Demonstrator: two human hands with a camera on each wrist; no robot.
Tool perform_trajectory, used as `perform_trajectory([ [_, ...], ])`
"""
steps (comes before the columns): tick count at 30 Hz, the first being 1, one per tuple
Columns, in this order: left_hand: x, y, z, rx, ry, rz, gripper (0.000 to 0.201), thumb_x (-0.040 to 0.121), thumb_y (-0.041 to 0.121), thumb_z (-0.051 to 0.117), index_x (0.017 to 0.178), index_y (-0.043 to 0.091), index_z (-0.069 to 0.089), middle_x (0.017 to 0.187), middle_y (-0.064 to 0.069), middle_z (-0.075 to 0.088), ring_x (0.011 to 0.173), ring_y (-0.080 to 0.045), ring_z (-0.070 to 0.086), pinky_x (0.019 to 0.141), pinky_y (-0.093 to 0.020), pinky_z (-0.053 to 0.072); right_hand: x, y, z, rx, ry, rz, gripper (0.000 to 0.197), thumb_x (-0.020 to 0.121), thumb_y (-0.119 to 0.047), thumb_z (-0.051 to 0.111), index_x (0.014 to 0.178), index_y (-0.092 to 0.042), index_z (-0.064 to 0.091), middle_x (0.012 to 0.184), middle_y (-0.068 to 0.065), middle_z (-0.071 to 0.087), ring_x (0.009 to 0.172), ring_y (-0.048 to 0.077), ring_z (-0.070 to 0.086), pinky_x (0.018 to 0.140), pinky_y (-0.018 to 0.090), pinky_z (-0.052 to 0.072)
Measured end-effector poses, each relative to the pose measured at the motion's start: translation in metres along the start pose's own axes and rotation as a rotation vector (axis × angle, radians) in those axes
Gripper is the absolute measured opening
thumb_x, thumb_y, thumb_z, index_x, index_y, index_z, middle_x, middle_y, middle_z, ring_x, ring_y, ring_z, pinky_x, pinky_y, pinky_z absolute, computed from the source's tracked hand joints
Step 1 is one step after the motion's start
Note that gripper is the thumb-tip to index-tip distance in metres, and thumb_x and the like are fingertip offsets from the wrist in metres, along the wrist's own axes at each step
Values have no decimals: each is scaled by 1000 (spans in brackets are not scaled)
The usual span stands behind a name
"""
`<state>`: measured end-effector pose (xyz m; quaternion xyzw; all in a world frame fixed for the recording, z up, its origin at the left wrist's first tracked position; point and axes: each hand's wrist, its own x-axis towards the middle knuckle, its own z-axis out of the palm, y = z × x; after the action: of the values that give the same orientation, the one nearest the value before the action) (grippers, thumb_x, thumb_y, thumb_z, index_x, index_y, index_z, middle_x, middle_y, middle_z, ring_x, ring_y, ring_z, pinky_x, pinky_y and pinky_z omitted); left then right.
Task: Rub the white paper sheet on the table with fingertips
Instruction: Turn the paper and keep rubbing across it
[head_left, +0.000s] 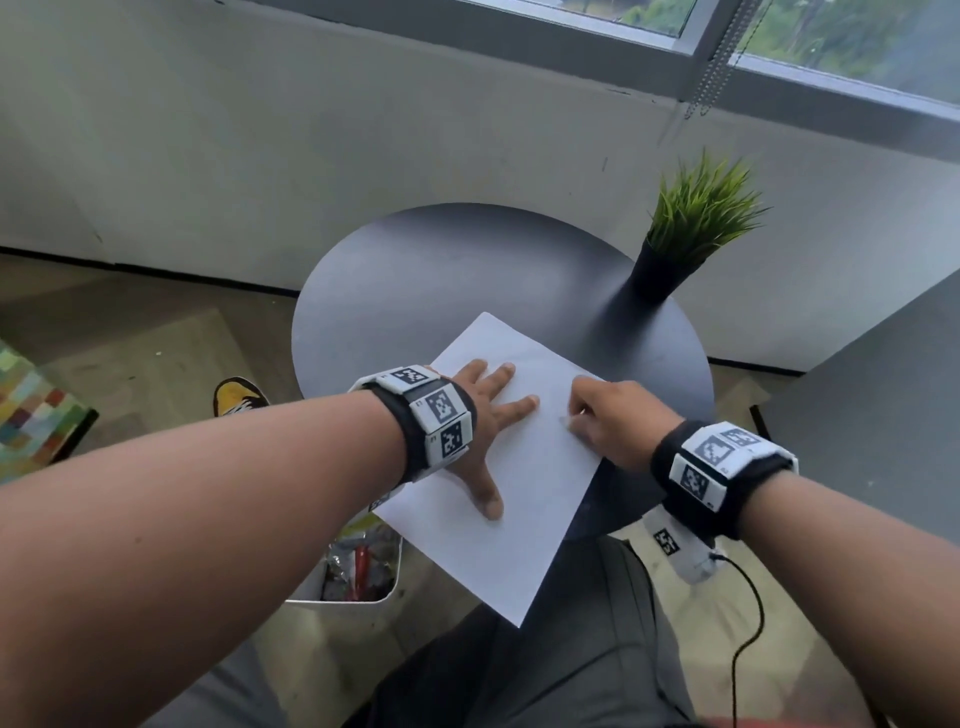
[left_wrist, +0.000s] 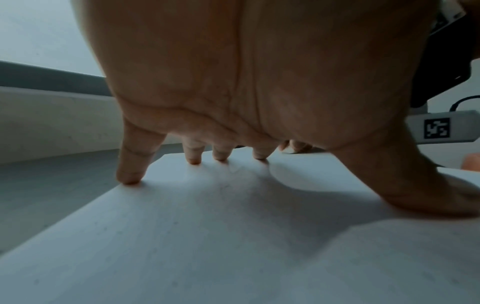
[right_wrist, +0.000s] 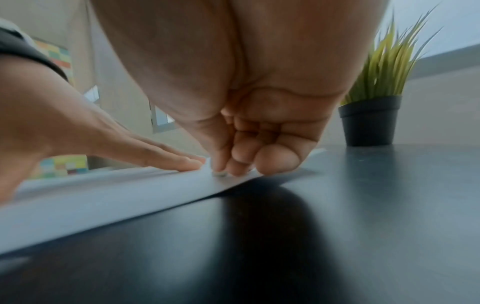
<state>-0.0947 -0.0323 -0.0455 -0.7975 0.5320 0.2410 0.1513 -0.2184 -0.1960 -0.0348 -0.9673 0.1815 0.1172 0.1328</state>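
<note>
Two hands touch the white paper sheet (head_left: 524, 467): left hand (head_left: 480, 431) spread flat, right hand (head_left: 610, 421) with curled fingers (right_wrist: 233, 162) pressing beside it.

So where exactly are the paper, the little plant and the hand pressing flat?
white paper sheet (head_left: 524, 519), head view, bare middle of the sheet.
potted plant (head_left: 660, 275), head view, dark pot below the grass.
left hand (head_left: 480, 421), head view, back of the hand spread flat on the sheet.

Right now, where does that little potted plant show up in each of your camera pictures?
Head: the potted plant stands upper right, at the round table's far edge.
Left wrist: not in it.
Right wrist: at the right edge, behind the right hand.
Shared landmark: the white paper sheet.
</note>
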Motion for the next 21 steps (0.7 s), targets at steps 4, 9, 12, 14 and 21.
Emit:
perform_trajectory([
  [4, -1, 0, 0, -14, -4, -6, 138, 52, 81, 75, 152, 48, -15, 163, 2, -24, 151, -31, -16, 113, -70, 14, -6, -19, 16, -15, -15, -140, 6, 91, -24, 51, 94, -23, 46, 91, -3, 58, 82, 19, 50, 73, 31, 43],
  [9, -3, 2, -1, -10, -8, -12, 135, 55, 81, 74, 151, 49, -15, 163, 1, -24, 151, -32, -16, 113, -68, 14, 2, -6, -2, 89, -6, -61, 9, 92, -25, 57, 100, -24, 56, 85, -7, 61, 85, 21, 60, 70, 26, 44],
  [12, -5, 4, -4, -5, -12, -15, 134, 55, 81, 74, 151, 51, -15, 164, 1, -23, 151, -33, -15, 112, -67, 16, 0, 1, -6, 319, -6, 17, 6, 89, -29, 62, 91, -27, 57, 73, -3, 66, 71, 15, 64, 65, 30, 54],
  [14, -6, 5, -6, 1, -17, -15, 134, 56, 80, 75, 151, 51, -16, 164, -1, -23, 151, -34, -14, 112, -67, 18, -3, -6, 4, 288, -44, -14, 6, 87, -29, 63, 86, -28, 57, 73, -5, 66, 69, 12, 62, 67, 31, 54],
  [21, -1, 6, -6, 12, -23, -28, 139, 51, 81, 76, 151, 50, -16, 164, -3, -22, 150, -37, -13, 112, -66, 20, 1, -10, 9, 126, -5, 66, 8, 89, -31, 56, 91, -24, 56, 91, -2, 60, 83, 19, 55, 68, 28, 41],
])
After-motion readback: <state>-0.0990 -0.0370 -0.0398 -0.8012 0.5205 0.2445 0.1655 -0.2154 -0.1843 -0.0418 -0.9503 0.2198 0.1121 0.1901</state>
